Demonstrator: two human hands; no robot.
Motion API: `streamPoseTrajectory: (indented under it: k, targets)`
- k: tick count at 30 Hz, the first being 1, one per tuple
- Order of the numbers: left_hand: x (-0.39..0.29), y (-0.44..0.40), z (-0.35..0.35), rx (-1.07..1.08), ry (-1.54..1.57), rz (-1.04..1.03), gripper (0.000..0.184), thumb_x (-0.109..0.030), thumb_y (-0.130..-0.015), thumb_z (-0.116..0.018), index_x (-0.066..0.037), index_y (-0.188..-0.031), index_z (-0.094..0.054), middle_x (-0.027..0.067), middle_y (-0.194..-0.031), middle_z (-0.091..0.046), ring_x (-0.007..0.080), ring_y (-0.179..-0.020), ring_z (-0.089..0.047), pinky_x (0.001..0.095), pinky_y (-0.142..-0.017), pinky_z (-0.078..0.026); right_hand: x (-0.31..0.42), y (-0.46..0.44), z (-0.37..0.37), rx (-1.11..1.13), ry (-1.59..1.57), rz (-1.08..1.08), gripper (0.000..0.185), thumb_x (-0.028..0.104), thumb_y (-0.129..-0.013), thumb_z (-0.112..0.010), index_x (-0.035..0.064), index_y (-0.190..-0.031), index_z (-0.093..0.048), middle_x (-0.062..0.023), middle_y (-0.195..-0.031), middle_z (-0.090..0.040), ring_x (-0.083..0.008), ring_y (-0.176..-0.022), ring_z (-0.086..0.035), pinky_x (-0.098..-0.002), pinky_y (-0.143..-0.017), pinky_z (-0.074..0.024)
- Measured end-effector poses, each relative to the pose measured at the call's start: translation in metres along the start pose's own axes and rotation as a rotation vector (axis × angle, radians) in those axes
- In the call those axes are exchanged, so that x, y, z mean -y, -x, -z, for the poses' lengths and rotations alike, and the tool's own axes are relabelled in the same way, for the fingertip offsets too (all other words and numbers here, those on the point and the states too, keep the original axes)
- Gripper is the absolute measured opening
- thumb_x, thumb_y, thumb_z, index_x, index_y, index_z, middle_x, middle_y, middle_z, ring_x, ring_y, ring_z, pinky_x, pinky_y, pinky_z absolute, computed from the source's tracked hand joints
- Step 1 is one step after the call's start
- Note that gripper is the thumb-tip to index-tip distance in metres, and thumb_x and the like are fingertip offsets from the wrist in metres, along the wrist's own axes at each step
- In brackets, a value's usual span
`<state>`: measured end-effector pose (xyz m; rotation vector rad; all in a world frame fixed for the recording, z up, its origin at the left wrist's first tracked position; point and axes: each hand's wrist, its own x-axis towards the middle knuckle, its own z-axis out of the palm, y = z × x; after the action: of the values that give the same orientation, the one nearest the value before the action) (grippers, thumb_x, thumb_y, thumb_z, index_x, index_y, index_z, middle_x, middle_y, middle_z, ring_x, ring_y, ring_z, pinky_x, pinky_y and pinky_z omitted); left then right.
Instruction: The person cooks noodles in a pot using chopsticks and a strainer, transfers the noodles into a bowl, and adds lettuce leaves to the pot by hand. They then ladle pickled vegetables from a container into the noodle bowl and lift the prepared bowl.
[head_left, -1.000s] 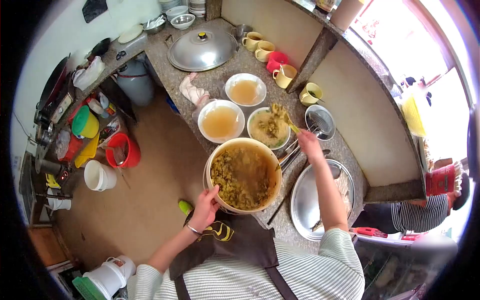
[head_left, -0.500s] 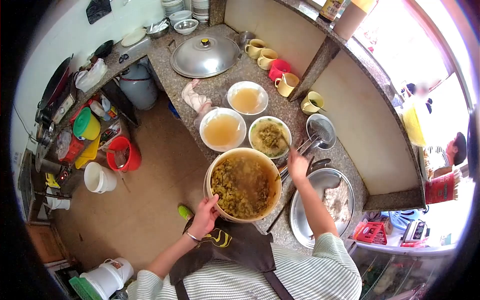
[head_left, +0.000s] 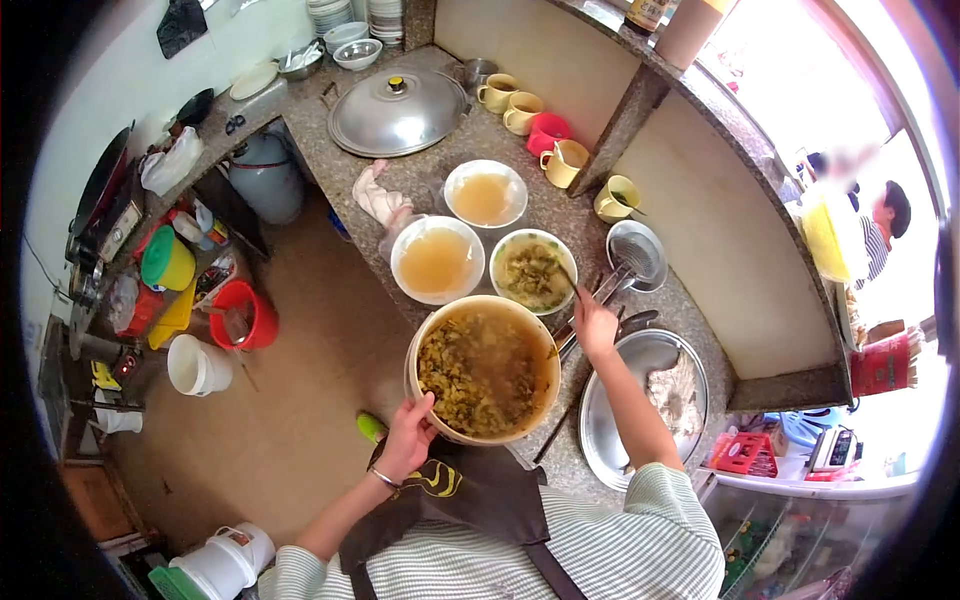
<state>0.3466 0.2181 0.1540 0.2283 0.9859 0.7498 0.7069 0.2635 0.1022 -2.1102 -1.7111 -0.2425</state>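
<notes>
My left hand [head_left: 406,437] grips the rim of a cream tub [head_left: 412,370], tilted and full of chopped greens in broth [head_left: 485,370]. Close to the tub's far side is a white bowl [head_left: 497,285] of broth with greens [head_left: 530,268] in it. My right hand [head_left: 597,326] is closed around a thin dark utensil [head_left: 567,275], whose tip reaches into that bowl; its kind is unclear. Two more bowls hold cloudy broth: one bowl [head_left: 399,278] at the left, another bowl [head_left: 455,212] behind.
Right of the bowls lie a wire strainer [head_left: 638,256] and a metal tray [head_left: 603,420] with pale food. Several mugs [head_left: 567,162] line the partition. A domed lid [head_left: 398,115] sits farther back, near a cloth [head_left: 375,195]. Buckets [head_left: 200,365] stand on the floor at left.
The whole view has shifted slightly, so the bowls appear a little farther left. My right hand stays by the bowl with the utensil, and my left hand keeps its grip on the tub.
</notes>
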Motion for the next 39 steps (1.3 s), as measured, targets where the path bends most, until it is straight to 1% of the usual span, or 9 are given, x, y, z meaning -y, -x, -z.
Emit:
streamPoseTrajectory:
  k: [8,12,18,23,26,29,34,36,39]
  targets:
    - [0.001,0.000,-0.002,0.020,-0.028,-0.001,0.026,-0.026,-0.085,-0.056,-0.008,-0.103,-0.052,0.0025,-0.094,-0.059,0.0120,-0.083,-0.056,0.0265,-0.070,-0.048,-0.009,0.000,-0.002,0.044,0.053,-0.079,0.029,0.014,-0.076,-0.053,0.0107,-0.105,-0.057,-0.0136,-0.064,-0.058,-0.0300,-0.055,-0.058,-0.0414,-0.050,-0.0461]
    - [0.005,-0.004,0.004,0.047,-0.029,0.007,0.026,-0.026,-0.085,-0.055,-0.008,-0.103,-0.051,0.0028,-0.095,-0.059,0.0120,-0.083,-0.056,0.0265,-0.071,-0.048,0.006,-0.011,-0.025,0.065,0.068,0.075,0.026,0.014,-0.077,-0.054,0.0102,-0.103,-0.056,-0.0118,-0.064,-0.058,-0.0285,-0.055,-0.058,-0.0400,-0.048,-0.0463]
    - [0.002,-0.001,0.003,0.026,0.013,0.018,0.017,-0.019,-0.086,-0.054,-0.008,-0.099,-0.052,0.0014,-0.088,-0.060,0.0099,-0.077,-0.059,0.0228,-0.066,-0.050,0.005,-0.027,-0.019,0.045,0.109,-0.099,0.025,0.016,-0.080,-0.051,0.0111,-0.104,-0.055,-0.0126,-0.065,-0.059,-0.0283,-0.055,-0.059,-0.0397,-0.048,-0.0467]
    - [0.006,-0.005,0.008,0.020,0.020,-0.001,0.017,-0.019,-0.086,-0.054,-0.009,-0.099,-0.052,0.0005,-0.088,-0.060,0.0091,-0.075,-0.058,0.0221,-0.065,-0.050,-0.005,0.004,0.007,0.132,0.077,0.048,0.026,0.017,-0.080,-0.053,0.0133,-0.106,-0.055,-0.0127,-0.065,-0.059,-0.0292,-0.056,-0.059,-0.0414,-0.050,-0.0468]
    - [0.007,-0.006,0.009,0.031,0.003,0.003,0.018,-0.020,-0.086,-0.055,-0.010,-0.100,-0.052,0.0001,-0.089,-0.060,0.0090,-0.077,-0.058,0.0222,-0.066,-0.050,-0.016,0.007,0.015,0.099,0.124,-0.109,0.028,0.016,-0.080,-0.052,0.0128,-0.107,-0.055,-0.0140,-0.067,-0.060,-0.0297,-0.058,-0.059,-0.0415,-0.053,-0.0473]
    - [0.002,-0.003,0.003,0.029,-0.008,0.004,0.021,-0.020,-0.086,-0.055,-0.009,-0.103,-0.051,-0.0002,-0.092,-0.059,0.0090,-0.080,-0.057,0.0227,-0.069,-0.049,0.010,0.009,0.053,-0.072,-0.119,-0.124,0.027,0.013,-0.080,-0.052,0.0086,-0.106,-0.058,-0.0188,-0.073,-0.059,-0.0323,-0.061,-0.059,-0.0386,-0.054,-0.0471]
    - [-0.003,0.000,-0.004,0.036,-0.037,0.000,0.022,-0.020,-0.087,-0.054,-0.007,-0.105,-0.050,0.0001,-0.095,-0.058,0.0091,-0.084,-0.057,0.0234,-0.073,-0.048,0.058,0.032,0.104,0.220,-0.404,-0.196,0.024,0.013,-0.079,-0.054,0.0096,-0.102,-0.060,-0.0164,-0.070,-0.058,-0.0310,-0.061,-0.059,-0.0389,-0.054,-0.0468]
    - [-0.003,0.002,-0.004,0.023,-0.033,0.006,0.022,-0.020,-0.087,-0.054,-0.007,-0.104,-0.050,0.0004,-0.094,-0.058,0.0092,-0.084,-0.057,0.0237,-0.074,-0.048,0.071,0.041,0.108,0.376,-0.344,0.172,0.026,0.013,-0.077,-0.055,0.0099,-0.102,-0.059,-0.0157,-0.069,-0.059,-0.0302,-0.060,-0.059,-0.0385,-0.054,-0.0469]
    - [-0.003,0.001,-0.004,0.033,-0.033,0.005,0.022,-0.020,-0.087,-0.054,-0.007,-0.104,-0.050,0.0010,-0.094,-0.058,0.0092,-0.083,-0.057,0.0238,-0.074,-0.048,0.085,0.059,0.112,0.586,-0.266,0.273,0.026,0.014,-0.076,-0.054,0.0110,-0.101,-0.059,-0.0141,-0.062,-0.056,-0.0298,-0.057,-0.057,-0.0400,-0.052,-0.0455]
